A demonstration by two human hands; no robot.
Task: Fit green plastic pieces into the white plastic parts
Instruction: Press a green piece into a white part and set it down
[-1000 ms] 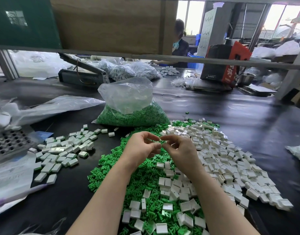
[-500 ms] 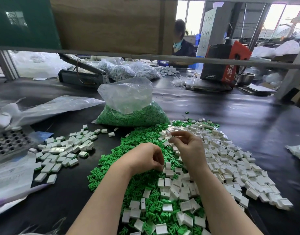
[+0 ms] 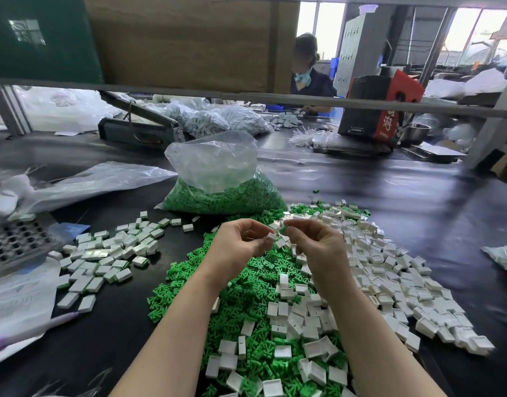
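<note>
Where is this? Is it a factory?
Probably yes, a small assembly workshop. Heaps of loose green pieces and white parts cover a long black worktable, and another worker sorts parts behind.

Black table surface point(image 3: 390, 190). Grey perforated tray point(image 3: 14, 243) at left edge, crumpled clear plastic sheet point(image 3: 83, 181) beyond it. Heat sealer point(image 3: 137, 130) toward the back, bagged parts point(image 3: 218, 118) beside it. Red-and-black carton point(image 3: 381, 107) far right, steel bowl point(image 3: 415, 133) next to it. Seated person point(image 3: 306, 73) behind brown board point(image 3: 183, 38).
</note>
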